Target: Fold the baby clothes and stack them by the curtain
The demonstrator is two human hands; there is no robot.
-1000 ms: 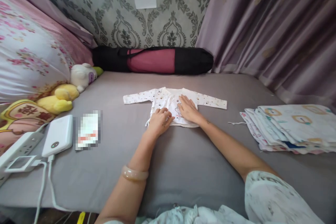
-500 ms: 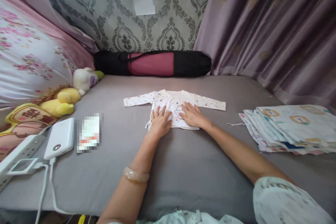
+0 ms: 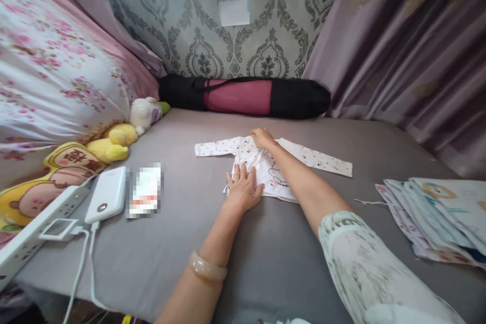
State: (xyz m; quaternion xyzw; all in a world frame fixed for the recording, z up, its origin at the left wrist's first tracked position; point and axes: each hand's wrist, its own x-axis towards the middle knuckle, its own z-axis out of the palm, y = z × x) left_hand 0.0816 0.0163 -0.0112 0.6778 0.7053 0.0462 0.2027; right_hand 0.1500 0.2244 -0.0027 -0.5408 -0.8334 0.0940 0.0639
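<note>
A small white long-sleeved baby shirt (image 3: 246, 156) with tiny prints and side ties lies spread out on a grey sheet (image 3: 182, 263). My left hand (image 3: 243, 190) rests flat on its lower left front, fingers spread. At the neckline, my right hand (image 3: 262, 137) has its fingers curled in and closed on the collar. The right forearm crosses over the shirt and hides part of its outlined animal picture and right side. A pale bangle sits on my left forearm.
To the right lies a stack of folded printed cloths (image 3: 436, 212). On the left are a white power bank (image 3: 108, 193), a power strip (image 3: 45, 233), cables, a blurred card (image 3: 146, 190) and plush toys (image 3: 110, 147). A black and red roll bag (image 3: 239, 96) lies along the wall.
My right hand has gone from lying flat on the shirt's front up to the neckline, its fingers now closed. My left hand stays flat on the shirt. The view has swung left.
</note>
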